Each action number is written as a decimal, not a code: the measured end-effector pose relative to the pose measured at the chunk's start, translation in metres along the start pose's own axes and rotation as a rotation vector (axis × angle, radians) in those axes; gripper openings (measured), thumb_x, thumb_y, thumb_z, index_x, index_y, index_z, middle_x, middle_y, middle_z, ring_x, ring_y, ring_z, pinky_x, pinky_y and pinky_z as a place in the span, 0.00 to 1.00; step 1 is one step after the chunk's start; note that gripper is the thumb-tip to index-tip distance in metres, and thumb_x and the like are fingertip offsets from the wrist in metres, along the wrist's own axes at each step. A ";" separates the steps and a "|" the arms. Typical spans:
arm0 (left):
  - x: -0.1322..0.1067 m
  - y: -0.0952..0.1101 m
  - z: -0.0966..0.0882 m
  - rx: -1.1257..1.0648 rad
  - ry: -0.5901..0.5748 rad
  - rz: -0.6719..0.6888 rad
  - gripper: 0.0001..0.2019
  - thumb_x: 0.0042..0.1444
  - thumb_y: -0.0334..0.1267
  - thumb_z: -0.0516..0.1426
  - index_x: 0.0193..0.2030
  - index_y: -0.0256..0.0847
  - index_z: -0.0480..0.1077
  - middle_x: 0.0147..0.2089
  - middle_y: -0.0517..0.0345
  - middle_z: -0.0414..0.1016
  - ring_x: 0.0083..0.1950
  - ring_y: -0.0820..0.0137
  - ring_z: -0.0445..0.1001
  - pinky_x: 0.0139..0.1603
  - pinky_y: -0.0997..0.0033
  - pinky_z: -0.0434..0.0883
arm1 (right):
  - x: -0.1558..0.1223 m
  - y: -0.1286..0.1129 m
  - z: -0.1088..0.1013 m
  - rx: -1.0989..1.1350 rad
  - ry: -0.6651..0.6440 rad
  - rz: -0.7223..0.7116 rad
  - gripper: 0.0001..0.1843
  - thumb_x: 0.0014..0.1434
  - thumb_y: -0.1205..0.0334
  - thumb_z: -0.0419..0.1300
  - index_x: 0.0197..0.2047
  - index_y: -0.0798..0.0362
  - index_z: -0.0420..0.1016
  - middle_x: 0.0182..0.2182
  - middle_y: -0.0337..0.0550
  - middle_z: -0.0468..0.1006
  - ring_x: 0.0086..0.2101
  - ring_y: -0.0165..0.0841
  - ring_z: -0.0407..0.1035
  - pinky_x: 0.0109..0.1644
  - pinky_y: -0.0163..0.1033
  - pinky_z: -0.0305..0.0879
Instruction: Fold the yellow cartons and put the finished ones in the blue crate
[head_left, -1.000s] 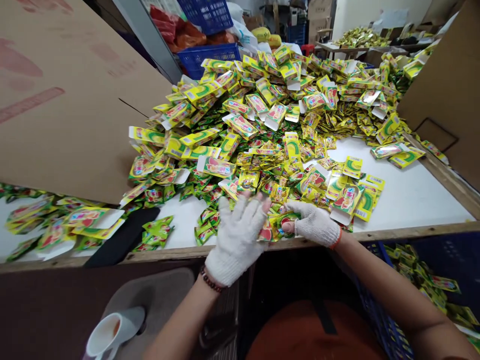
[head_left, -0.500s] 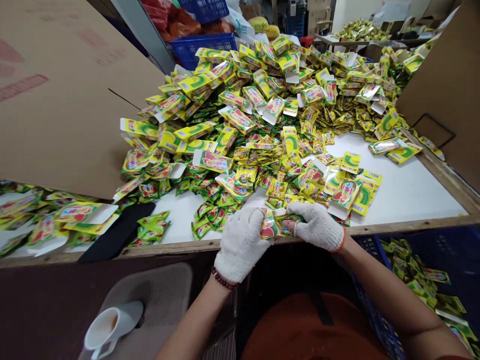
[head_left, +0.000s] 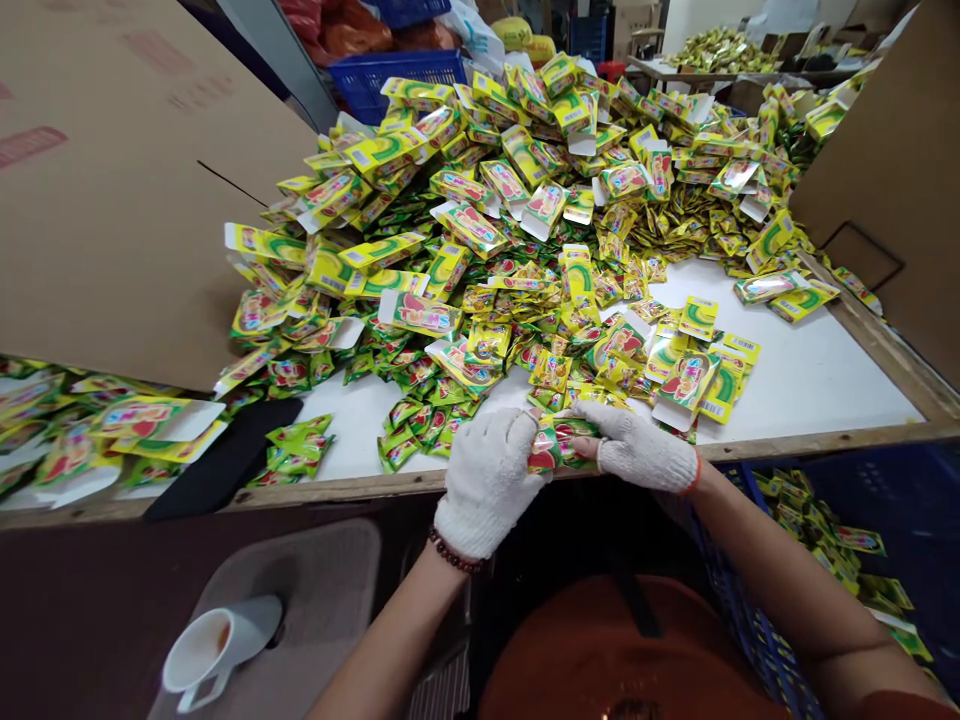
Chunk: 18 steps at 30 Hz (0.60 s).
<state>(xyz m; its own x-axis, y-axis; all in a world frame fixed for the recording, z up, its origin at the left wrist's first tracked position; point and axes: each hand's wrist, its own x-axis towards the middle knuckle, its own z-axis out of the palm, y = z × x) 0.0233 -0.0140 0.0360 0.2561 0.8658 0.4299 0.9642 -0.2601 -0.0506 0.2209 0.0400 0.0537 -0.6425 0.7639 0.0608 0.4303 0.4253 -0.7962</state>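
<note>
At the table's front edge my left hand (head_left: 491,482), in a white knit glove, is closed round one end of a small printed carton (head_left: 543,446). My right hand (head_left: 646,450), gloved with bare fingertips, is closed on a green candy packet (head_left: 576,441) against the carton's right end. How far the packet sits inside the carton is hidden by the fingers. Just beyond the hands lie loose green packets (head_left: 416,425) and yellow packets (head_left: 551,370). To the right, several yellow cartons (head_left: 688,390) with raised flaps lie in an overlapping group.
A high heap of open cartons and packets (head_left: 480,190) covers the table's far side. Cardboard boxes flank it, left (head_left: 127,200) and right (head_left: 877,190). A blue crate (head_left: 892,500) with packets stands low at right. A white mug (head_left: 217,645) rests on a stool (head_left: 322,590).
My right hand has shifted slightly right, and more of the green packet shows beside the carton. My left hand keeps its hold. The camera view has moved a little.
</note>
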 end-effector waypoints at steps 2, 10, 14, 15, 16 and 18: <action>-0.001 0.000 -0.001 -0.001 0.014 0.033 0.21 0.46 0.39 0.62 0.50 0.38 0.71 0.41 0.47 0.78 0.42 0.56 0.75 0.40 0.57 0.66 | 0.000 0.001 -0.003 -0.024 0.005 0.050 0.12 0.61 0.58 0.58 0.46 0.52 0.76 0.41 0.45 0.80 0.41 0.37 0.72 0.46 0.38 0.65; 0.002 0.005 0.005 -0.026 0.074 0.001 0.19 0.50 0.40 0.61 0.49 0.37 0.70 0.42 0.46 0.78 0.42 0.55 0.75 0.40 0.57 0.67 | 0.010 -0.007 0.008 0.021 0.133 0.061 0.06 0.56 0.66 0.59 0.38 0.52 0.76 0.30 0.39 0.76 0.32 0.32 0.68 0.38 0.36 0.63; 0.003 0.003 0.010 -0.082 0.080 -0.140 0.26 0.51 0.45 0.61 0.55 0.36 0.67 0.47 0.41 0.76 0.47 0.52 0.75 0.44 0.56 0.69 | -0.001 -0.007 0.007 0.262 0.138 0.088 0.16 0.59 0.58 0.59 0.49 0.52 0.76 0.31 0.39 0.77 0.26 0.30 0.68 0.32 0.34 0.65; 0.004 0.004 0.012 -0.121 0.095 -0.161 0.27 0.52 0.46 0.61 0.57 0.36 0.66 0.48 0.40 0.76 0.48 0.52 0.74 0.47 0.54 0.69 | -0.003 -0.008 0.006 0.283 0.115 0.099 0.16 0.60 0.57 0.59 0.49 0.52 0.76 0.27 0.37 0.75 0.23 0.28 0.66 0.28 0.33 0.63; 0.005 0.007 0.015 -0.168 0.111 -0.177 0.28 0.52 0.46 0.61 0.58 0.37 0.66 0.49 0.40 0.75 0.50 0.51 0.74 0.49 0.52 0.69 | -0.004 -0.009 0.006 0.299 0.066 0.102 0.15 0.61 0.55 0.58 0.47 0.52 0.77 0.24 0.35 0.72 0.20 0.27 0.64 0.25 0.32 0.61; 0.007 0.015 0.020 -0.300 0.140 -0.197 0.28 0.53 0.44 0.60 0.60 0.39 0.65 0.50 0.42 0.75 0.52 0.51 0.73 0.53 0.50 0.69 | -0.002 -0.012 0.002 0.294 -0.049 0.091 0.13 0.62 0.54 0.56 0.39 0.53 0.77 0.19 0.32 0.67 0.17 0.25 0.60 0.21 0.31 0.57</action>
<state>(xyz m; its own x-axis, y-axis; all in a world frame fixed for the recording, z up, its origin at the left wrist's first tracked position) 0.0406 -0.0030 0.0198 0.0359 0.8501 0.5253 0.9259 -0.2261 0.3027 0.2157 0.0325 0.0620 -0.6427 0.7650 -0.0420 0.2902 0.1924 -0.9374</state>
